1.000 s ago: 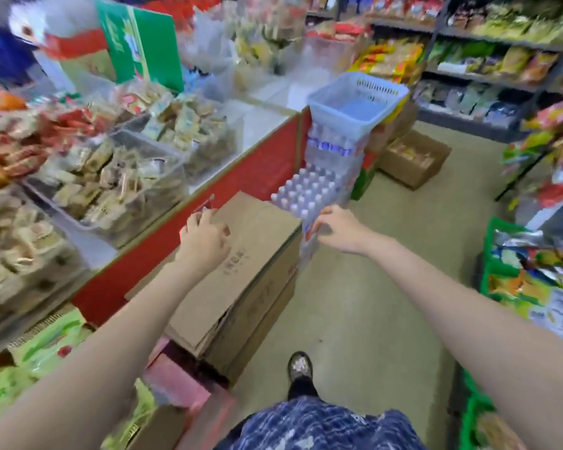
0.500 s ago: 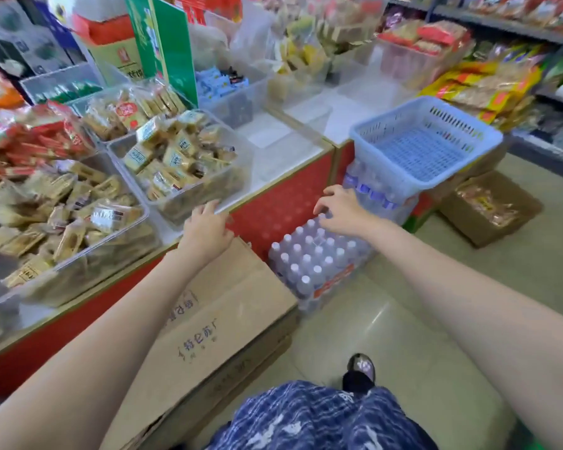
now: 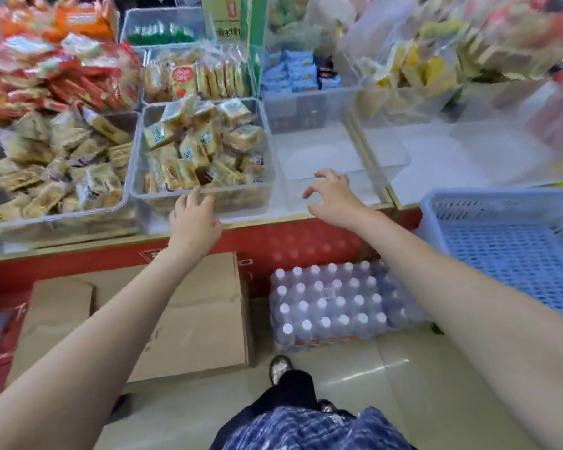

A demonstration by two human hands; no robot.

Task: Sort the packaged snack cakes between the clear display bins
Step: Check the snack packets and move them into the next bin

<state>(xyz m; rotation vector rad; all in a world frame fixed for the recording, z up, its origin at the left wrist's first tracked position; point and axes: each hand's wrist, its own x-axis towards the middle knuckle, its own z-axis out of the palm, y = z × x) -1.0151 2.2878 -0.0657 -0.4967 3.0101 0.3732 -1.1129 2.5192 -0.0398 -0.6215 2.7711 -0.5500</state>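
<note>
Left hand (image 3: 194, 219) at snack-cake bin (image 3: 137, 164), labels unreadable

Both arms are extended toward a red-fronted counter. The left hand (image 3: 194, 219) is laid, fingers straight, against the near rim of a clear bin (image 3: 137, 151) filled with wrapped snack cakes (image 3: 205, 147). The right hand (image 3: 333, 196) is held over an empty clear bin (image 3: 283, 190) just beside it, fingers loosely curled, nothing gripped. A cardboard box (image 3: 189, 319) and a shrink-wrapped bottle pack (image 3: 335, 303) are seen on the floor below
</note>
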